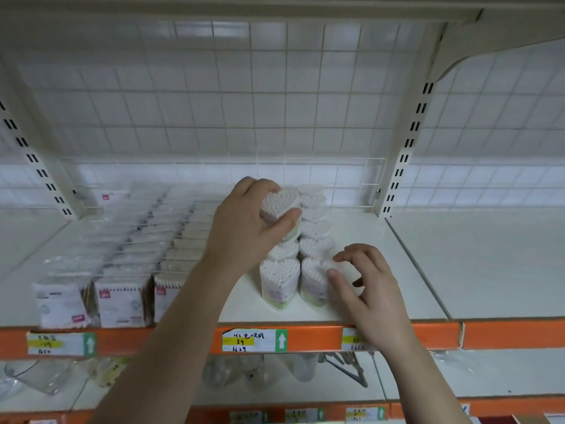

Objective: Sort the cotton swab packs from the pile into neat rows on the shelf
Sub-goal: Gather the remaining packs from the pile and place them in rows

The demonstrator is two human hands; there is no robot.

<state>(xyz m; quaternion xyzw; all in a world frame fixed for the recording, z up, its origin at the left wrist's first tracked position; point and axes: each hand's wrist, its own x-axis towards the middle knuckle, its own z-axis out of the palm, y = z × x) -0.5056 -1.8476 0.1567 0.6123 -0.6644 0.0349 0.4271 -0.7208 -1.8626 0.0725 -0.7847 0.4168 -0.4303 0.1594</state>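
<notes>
My left hand (244, 221) grips a heart-shaped cotton swab pack (279, 203), lifted above the left of two rows of the same upright packs. The left row's front pack (278, 283) and the right row's front pack (313, 281) stand near the shelf's front edge. The right row (315, 231) runs back toward the wire grid. My right hand (363, 286) has its fingers spread and loosely bent, with the thumb and fingertips touching the right front pack's side. The white shelf (382, 270) carries it all.
Several rows of flat bagged swab packs (122, 295) fill the shelf's left half. An orange front rail (305, 338) bears price labels (253, 340). A slotted upright (400, 160) and a bare shelf bay stand to the right. Clear plastic items lie on the lower shelf (46, 377).
</notes>
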